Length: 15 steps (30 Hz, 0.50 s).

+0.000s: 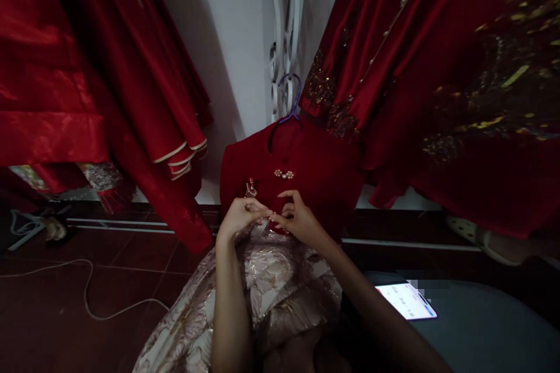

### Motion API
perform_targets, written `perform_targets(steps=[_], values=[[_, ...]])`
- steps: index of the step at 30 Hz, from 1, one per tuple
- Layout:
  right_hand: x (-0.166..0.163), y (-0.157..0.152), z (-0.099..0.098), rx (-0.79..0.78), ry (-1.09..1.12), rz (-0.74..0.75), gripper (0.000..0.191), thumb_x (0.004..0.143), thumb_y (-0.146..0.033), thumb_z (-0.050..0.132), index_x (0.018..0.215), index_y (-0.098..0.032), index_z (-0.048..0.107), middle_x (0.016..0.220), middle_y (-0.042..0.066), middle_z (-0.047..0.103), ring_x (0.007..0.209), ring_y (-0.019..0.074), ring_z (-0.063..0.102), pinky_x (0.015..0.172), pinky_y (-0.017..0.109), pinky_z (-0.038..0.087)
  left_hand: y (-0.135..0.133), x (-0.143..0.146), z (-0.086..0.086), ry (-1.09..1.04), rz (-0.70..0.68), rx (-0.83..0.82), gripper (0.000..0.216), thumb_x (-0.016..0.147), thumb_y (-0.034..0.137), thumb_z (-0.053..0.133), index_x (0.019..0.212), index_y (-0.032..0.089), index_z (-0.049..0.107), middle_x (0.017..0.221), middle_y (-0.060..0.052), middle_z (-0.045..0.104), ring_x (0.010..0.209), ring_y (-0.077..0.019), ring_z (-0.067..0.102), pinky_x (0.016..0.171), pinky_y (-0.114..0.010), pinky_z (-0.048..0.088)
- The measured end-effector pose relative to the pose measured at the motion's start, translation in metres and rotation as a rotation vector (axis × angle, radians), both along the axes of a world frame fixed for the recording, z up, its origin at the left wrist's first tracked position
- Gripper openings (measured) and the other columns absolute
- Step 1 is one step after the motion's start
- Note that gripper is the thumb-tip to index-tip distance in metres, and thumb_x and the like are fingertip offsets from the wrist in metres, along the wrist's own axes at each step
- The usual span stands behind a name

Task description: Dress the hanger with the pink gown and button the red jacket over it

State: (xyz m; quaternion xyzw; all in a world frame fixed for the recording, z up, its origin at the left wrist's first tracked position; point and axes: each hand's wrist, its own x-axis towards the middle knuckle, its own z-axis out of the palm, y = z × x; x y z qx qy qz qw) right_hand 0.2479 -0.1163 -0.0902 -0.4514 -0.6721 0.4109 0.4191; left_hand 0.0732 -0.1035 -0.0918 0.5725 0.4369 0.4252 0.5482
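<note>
Dark red cloth garment (pixel 328 166): suspended from a purple hanger (pixel 298 93) at 12 o'clock from the meeting fingertips. Left hand (pixel 242 217) and right hand (pixel 301 222) meet at its front, thumbs and forefingers drawn together (whether they pinch anything cannot be told). A pearl-and-gold ornamental clasp (pixel 284 174) sits at 1 o'clock; a red-and-silver tasselled ornament (pixel 251 188), 11 o'clock. Pale floral brocade fabric (pixel 280 280) lies at 6 o'clock; a lit phone (pixel 402 301), 4 o'clock.
</note>
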Motion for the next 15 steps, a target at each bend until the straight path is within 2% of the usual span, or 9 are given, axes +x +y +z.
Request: perform_targets(steps=[3,5,7,11,15], values=[[0.001,0.002,-0.002,0.074,-0.054,-0.058,0.044,0.07,-0.033,0.063,0.104,-0.021,0.038,0.059,-0.008,0.048,0.057,0.0129,0.057,0.056,0.025,0.05,0.013,-0.003,-0.012,0.072,0.191,0.15,0.029,0.062,0.035,0.073,0.078,0.011,0.065,0.07,-0.005,0.065,0.061,-0.0115,0.058,0.061,-0.024,0.047],[0.001,0.004,-0.002,0.123,-0.094,-0.079,0.041,0.07,-0.033,0.064,0.102,-0.021,0.041,0.06,-0.007,0.049,0.059,0.0131,0.057,0.058,0.025,0.048,0.023,-0.004,-0.024,0.074,0.374,0.292,0.031,0.063,0.031,0.072,0.087,0.014,0.062,0.084,-0.006,0.065,0.078,-0.0132,0.06,0.073,-0.027,0.048],[0.002,0.005,-0.003,0.138,-0.102,-0.084,0.039,0.07,-0.035,0.065,0.1,-0.022,0.044,0.06,-0.006,0.05,0.059,0.0133,0.057,0.059,0.025,0.048,0.031,-0.004,-0.035,0.075,0.482,0.398,0.036,0.065,0.027,0.07,0.097,0.016,0.057,0.098,-0.006,0.061,0.092,-0.0139,0.058,0.083,-0.029,0.046],[0.003,0.006,-0.003,0.164,-0.108,-0.106,0.036,0.07,-0.037,0.065,0.097,-0.022,0.046,0.062,-0.005,0.052,0.062,0.014,0.058,0.062,0.026,0.049,0.037,0.001,-0.046,0.11,0.44,0.473,0.039,0.07,0.022,0.066,0.107,0.019,0.054,0.109,-0.007,0.057,0.102,-0.0145,0.055,0.094,-0.033,0.04],[0.001,0.005,0.0,0.189,-0.11,-0.111,0.033,0.072,-0.034,0.063,0.099,-0.022,0.048,0.07,-0.002,0.055,0.065,0.0135,0.057,0.06,0.026,0.051,0.037,0.007,-0.048,0.135,0.407,0.49,0.039,0.073,0.021,0.062,0.111,0.02,0.054,0.113,-0.008,0.056,0.106,-0.0158,0.053,0.096,-0.035,0.038]])
